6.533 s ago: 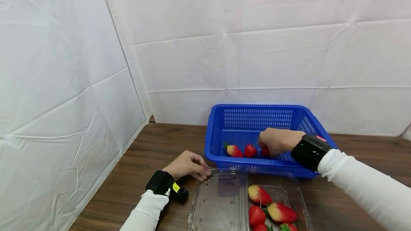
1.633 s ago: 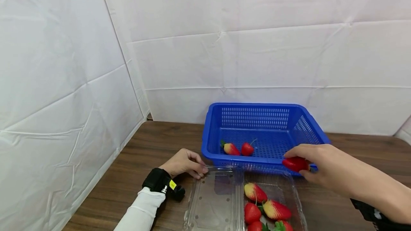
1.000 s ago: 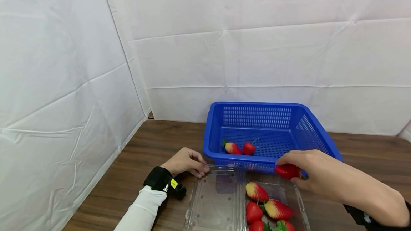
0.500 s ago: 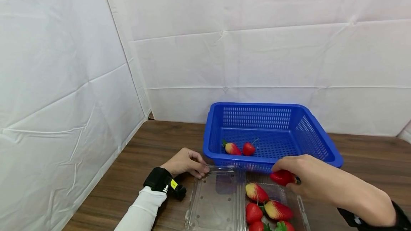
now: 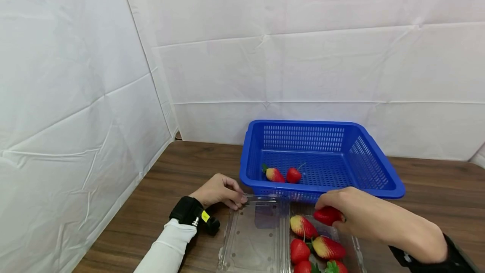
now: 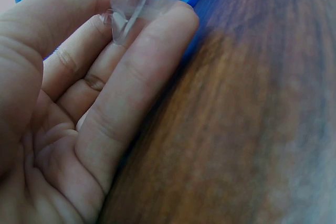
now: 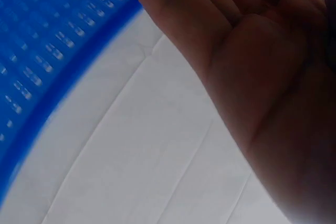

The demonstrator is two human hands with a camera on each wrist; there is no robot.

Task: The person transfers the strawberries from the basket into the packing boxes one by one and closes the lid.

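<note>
In the head view my right hand (image 5: 363, 214) grips a red strawberry (image 5: 328, 215) between thumb and fingers, over the far end of a clear plastic clamshell box (image 5: 358, 252). Several strawberries (image 5: 329, 247) lie in the box's right half below it. My left hand (image 5: 219, 192) pinches the far left corner of the box's flat, see-through lid (image 5: 251, 239); the left wrist view shows the plastic edge (image 6: 123, 27) between thumb and fingers. The right wrist view has my right hand (image 7: 252, 51) dark, with the held strawberry out of sight.
A blue plastic basket (image 5: 322, 123) stands just behind the box, with two strawberries (image 5: 293, 175) at its near left. White sheeting (image 5: 310, 54) closes off the back and left of the brown wooden table (image 5: 151, 214).
My right hand took a strawberry out of the basket, then moved left and nearer, bringing it over the box. My left hand has stayed at the lid's corner.
</note>
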